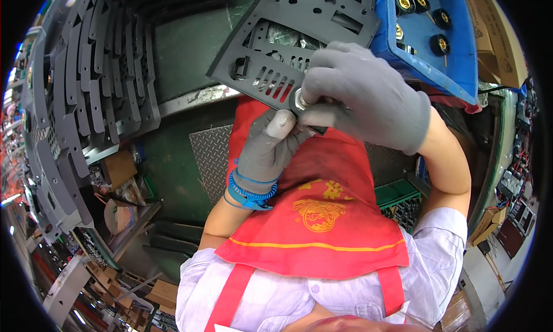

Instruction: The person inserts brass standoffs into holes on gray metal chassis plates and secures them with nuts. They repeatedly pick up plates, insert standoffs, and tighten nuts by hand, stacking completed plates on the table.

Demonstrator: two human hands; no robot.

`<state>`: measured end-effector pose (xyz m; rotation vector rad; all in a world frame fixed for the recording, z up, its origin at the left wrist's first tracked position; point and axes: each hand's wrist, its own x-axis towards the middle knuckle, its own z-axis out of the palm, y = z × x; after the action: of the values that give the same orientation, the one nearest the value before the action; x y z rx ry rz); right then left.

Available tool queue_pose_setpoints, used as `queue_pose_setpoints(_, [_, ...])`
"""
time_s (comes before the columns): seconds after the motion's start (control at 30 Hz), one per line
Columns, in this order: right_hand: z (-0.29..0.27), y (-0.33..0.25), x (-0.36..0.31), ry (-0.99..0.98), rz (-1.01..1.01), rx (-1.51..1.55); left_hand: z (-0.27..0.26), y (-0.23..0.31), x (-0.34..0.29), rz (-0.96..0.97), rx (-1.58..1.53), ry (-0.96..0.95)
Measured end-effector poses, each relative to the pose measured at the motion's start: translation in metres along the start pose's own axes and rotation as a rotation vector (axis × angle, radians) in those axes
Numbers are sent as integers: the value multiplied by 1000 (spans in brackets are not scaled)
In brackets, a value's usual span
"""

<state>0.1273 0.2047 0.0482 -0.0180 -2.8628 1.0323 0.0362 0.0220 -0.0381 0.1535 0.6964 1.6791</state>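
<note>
A dark grey metal panel (291,18) with slots, round holes and square cutouts lies tilted over the bench edge, its near corner toward me. My left hand (266,153), in a grey glove with a blue coiled wrist strap (249,195), grips that corner, thumb on top and fingers partly hidden below. My right hand (368,95), also gloved, is closed at the same corner, its fingers around a round silver ring (299,99). Its fingertips are slightly blurred, and what lies beneath them is hidden. A small black clip-like part (239,67) sits in the panel left of the slots.
At the left stands a row of grey metal panels (86,72). A blue bin (429,72) at the upper right holds several round black parts with brass centres (442,44), and cardboard boxes (501,41) stand beside it. The green bench (181,58) has a worn metal edge.
</note>
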Motion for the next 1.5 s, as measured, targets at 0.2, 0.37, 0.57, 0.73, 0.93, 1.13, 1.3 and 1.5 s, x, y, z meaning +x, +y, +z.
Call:
queue_pose_setpoints(0.2, [1, -7, -2, 87, -6, -161, 5, 3, 4, 17, -11, 2])
queue_pose_setpoints(0.37, [8, 4, -8, 109, -140, -183, 6, -2, 4, 20, -23, 38])
queue_pose_setpoints(0.57, [2, 0, -4, 100, -106, -316, -7, -8, 4, 77, 57, -68])
queue_pose_setpoints(0.73, [8, 3, -7, 279, -205, -140, 0, 1, 3, -7, 46, -39])
queue_pose_setpoints(0.93, [-23, 4, -20, 117, -217, -40, 1, -3, 4, 18, -9, 70])
queue_pose_setpoints(1.13, [7, -2, -9, 185, -63, 54, 4, -3, 9, 23, 15, 24])
queue_pose_setpoints(1.3, [-37, -10, -10, 228, 201, 77, 9, 1, 10, 69, 15, 99])
queue_pose_setpoints(1.5, [-108, 72, -43, 182, 553, -686, -14, 21, 15, -65, 295, 70])
